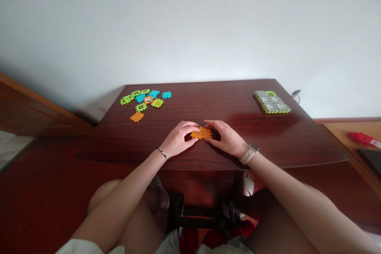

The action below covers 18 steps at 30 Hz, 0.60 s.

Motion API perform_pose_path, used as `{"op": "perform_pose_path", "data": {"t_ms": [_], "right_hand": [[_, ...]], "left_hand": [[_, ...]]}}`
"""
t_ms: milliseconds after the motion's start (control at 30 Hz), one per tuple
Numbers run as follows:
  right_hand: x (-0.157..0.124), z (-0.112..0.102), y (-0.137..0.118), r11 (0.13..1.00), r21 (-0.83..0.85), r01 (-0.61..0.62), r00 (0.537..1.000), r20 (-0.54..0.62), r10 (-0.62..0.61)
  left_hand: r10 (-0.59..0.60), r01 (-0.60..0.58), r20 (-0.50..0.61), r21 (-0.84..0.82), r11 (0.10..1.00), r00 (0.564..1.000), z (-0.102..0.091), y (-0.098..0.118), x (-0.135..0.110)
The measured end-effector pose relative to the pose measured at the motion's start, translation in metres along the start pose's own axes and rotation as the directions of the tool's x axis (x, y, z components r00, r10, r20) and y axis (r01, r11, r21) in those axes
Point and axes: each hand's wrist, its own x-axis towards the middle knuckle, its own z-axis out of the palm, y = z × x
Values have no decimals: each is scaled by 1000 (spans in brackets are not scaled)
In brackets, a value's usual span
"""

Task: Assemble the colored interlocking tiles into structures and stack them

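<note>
Two orange interlocking tiles (202, 133) lie side by side near the front middle of the table, their toothed edges meeting. From the left, my left hand (181, 137) grips the left tile, thumb at its near edge and fingers over its far edge and top. My right hand (225, 137) curves round the right tile from the other side, fingertips at its far corner and thumb at its near one. Whether the teeth are fully locked together is too small to tell.
Loose green, blue and orange tiles (148, 99) are spread at the table's left. A grey and green panel of joined tiles (271, 102) lies at the right. The dark wooden table (208, 103) meets a white wall (190, 27) behind.
</note>
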Motion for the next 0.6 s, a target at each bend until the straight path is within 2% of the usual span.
{"op": "perform_pose_path", "data": {"t_ms": [600], "right_hand": [[0,0,-1,1000,-3,-2,1000,11,2]], "left_hand": [[-2,2,3,58,998,1000,0,4,1]]}}
